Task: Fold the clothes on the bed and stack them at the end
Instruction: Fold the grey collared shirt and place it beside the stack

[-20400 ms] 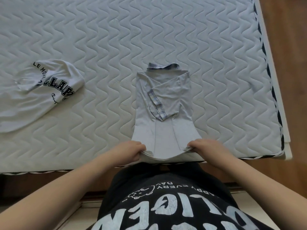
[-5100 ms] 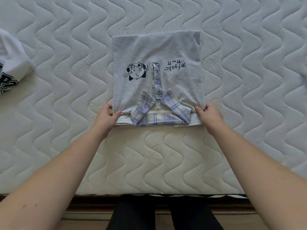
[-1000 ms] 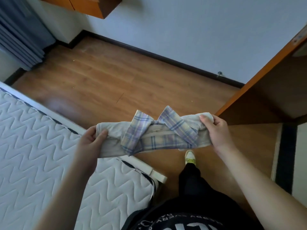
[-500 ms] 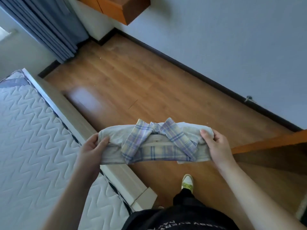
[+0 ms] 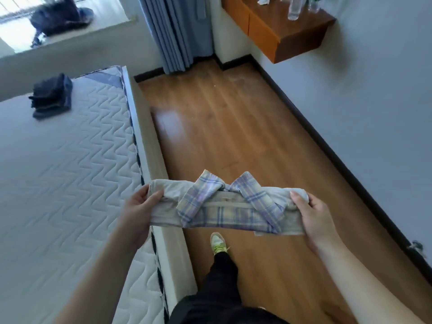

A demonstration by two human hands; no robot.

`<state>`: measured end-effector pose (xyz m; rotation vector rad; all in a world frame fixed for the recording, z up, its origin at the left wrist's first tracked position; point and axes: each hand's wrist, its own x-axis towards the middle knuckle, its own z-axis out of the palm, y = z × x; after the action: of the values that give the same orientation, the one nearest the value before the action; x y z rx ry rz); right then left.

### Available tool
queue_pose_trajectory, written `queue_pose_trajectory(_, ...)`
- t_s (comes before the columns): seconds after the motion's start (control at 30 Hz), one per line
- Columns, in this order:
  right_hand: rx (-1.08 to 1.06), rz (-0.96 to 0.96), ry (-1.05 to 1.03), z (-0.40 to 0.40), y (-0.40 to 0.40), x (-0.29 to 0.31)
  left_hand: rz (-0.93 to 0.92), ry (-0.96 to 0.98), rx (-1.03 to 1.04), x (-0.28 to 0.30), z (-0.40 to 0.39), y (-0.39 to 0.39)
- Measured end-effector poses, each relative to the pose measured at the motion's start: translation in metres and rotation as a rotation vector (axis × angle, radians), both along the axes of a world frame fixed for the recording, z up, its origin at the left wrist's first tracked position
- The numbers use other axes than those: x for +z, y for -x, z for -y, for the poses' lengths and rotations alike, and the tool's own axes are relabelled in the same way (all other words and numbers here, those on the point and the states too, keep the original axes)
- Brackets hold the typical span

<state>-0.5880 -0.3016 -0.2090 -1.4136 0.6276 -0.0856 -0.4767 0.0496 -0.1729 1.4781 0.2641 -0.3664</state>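
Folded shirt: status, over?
Left hand and right hand each grip an end. Folded shirt held level over the floor beside the bed. Dark folded pile on the bed ahead; path looks open.

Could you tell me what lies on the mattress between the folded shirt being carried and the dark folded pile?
Nothing: the head view shows only bare quilted mattress between the folded shirt, held by both hands, and the dark pile.

Open wooden floor [image 5: 233, 136] is lying ahead between the mattress [image 5: 70, 183] edge and the wall [image 5: 374, 113]; a wall-mounted shelf [image 5: 280, 29] is projecting at the far end.
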Motion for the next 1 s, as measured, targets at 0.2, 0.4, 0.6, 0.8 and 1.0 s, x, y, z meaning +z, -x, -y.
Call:
queue_pose_trajectory(0.2,0.108,0.041,0.013,-0.032,-0.146,0.005,-0.039,0.065,0.189,-0.004,-0.043,-0.083)
queue_pose_trajectory(0.4,0.162,0.050,-0.021,-0.055,-0.274,0.024,-0.004,0.083,0.254,0.014,-0.065,-0.178)
queue_pose_trajectory(0.6,0.242,0.047,-0.077,-0.042,-0.389,0.023,0.030,0.064,0.311,0.017,-0.059,-0.273)
queue_pose_trajectory(0.8,0.348,0.033,-0.106,-0.025,-0.517,0.006,-0.012,0.048,0.426,0.008,-0.038,-0.369)
queue_pose_trajectory(1.0,0.469,-0.017,-0.135,-0.028,-0.634,0.016,-0.028,0.031,0.584,0.018,-0.031,-0.439)
